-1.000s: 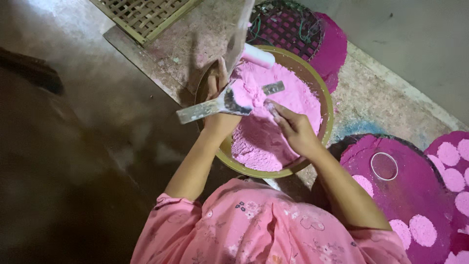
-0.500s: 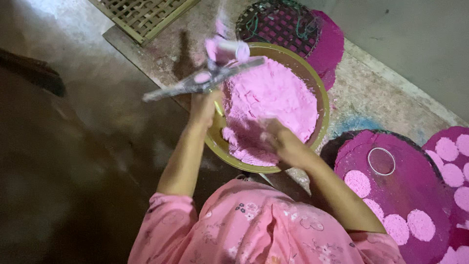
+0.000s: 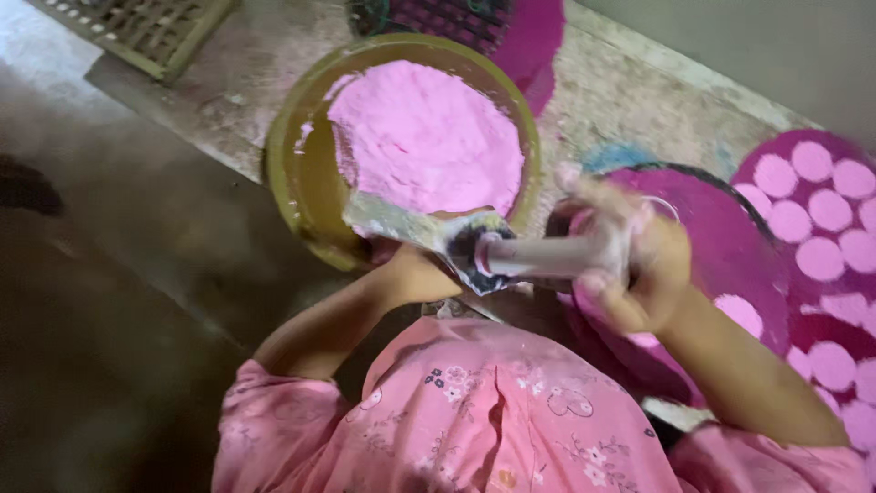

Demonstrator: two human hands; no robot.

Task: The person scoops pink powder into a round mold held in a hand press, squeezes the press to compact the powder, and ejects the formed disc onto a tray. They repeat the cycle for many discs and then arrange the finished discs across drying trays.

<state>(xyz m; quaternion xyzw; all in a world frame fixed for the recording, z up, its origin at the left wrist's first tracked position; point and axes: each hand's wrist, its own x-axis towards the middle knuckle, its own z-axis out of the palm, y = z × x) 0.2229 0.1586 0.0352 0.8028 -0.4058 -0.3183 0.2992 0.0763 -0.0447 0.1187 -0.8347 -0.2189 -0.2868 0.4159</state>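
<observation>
With the right hand point(image 3: 630, 265) gripping a pink-dusted cylindrical mould point(image 3: 547, 257) and the left hand point(image 3: 415, 274) closed on a flat metal scraper point(image 3: 401, 224), loose powder could spill outside the round brass bowl of pink powder point(image 3: 292, 183).

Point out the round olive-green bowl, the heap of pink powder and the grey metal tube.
Round olive-green bowl point(image 3: 297, 187), head view, bare inner wall.
Heap of pink powder point(image 3: 424, 137), head view, middle.
Grey metal tube point(image 3: 557, 256), head view, mid-barrel.

I see the stone floor point(image 3: 639, 100) carrying a bowl point(image 3: 292, 173) of pink powder, round magenta trays point(image 3: 730, 237) beside it, a grate point(image 3: 146, 32) at the corner.
</observation>
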